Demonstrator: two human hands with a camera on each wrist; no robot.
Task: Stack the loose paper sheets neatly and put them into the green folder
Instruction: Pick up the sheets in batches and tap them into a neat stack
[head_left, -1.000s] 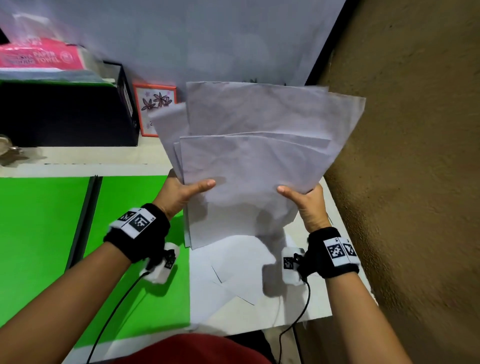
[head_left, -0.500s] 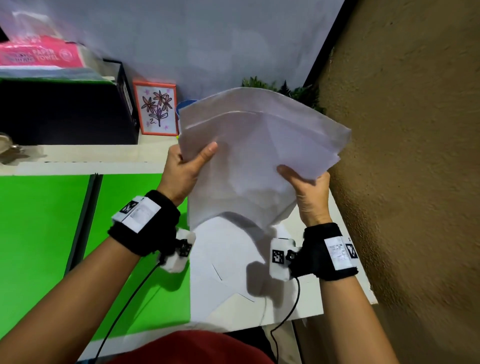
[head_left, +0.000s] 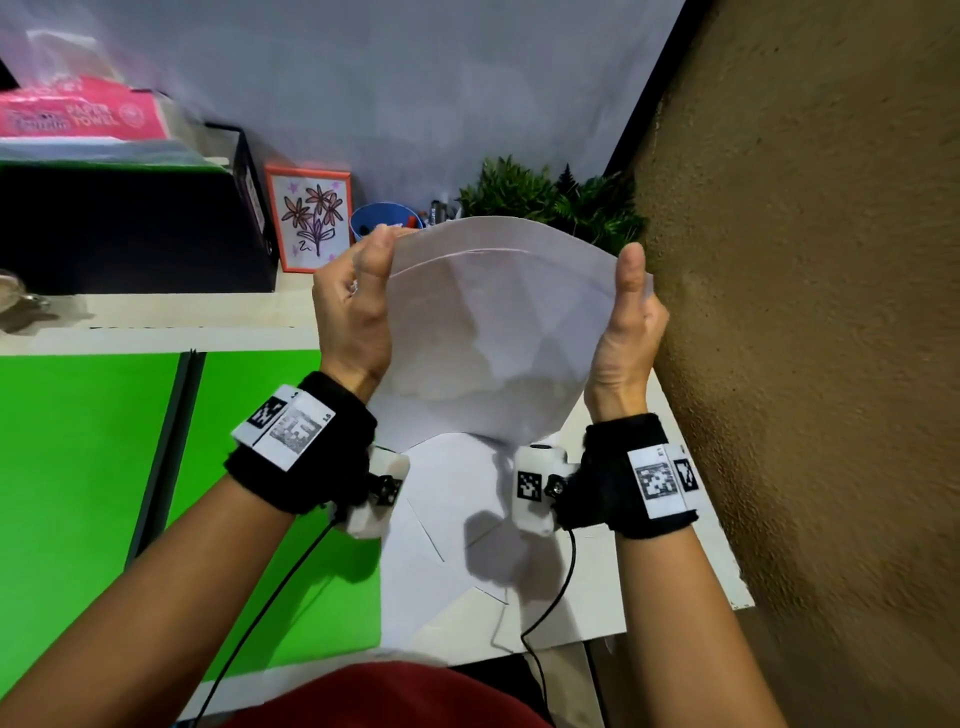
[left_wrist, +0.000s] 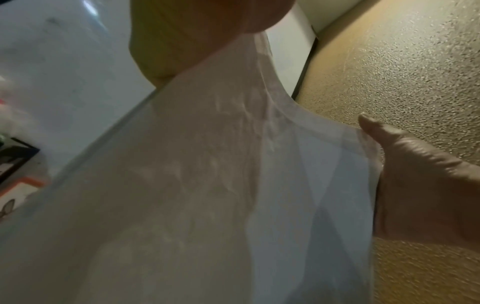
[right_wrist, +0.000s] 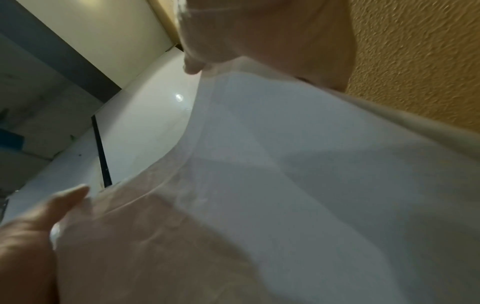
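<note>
Both hands, left hand (head_left: 353, 312) and right hand (head_left: 626, 322), grip bowed paper sheets (head_left: 488, 332) between their fingers; uneven squeezing could crease or spill them.

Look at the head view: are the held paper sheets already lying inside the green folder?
No: both hands hold the paper sheets upright above the desk, beside the open green folder.

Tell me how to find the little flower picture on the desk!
Look along the desk's back edge, against the wall. The flower picture stands between the black box and the blue cup. It alone has an orange frame around drawn flowers.
</note>
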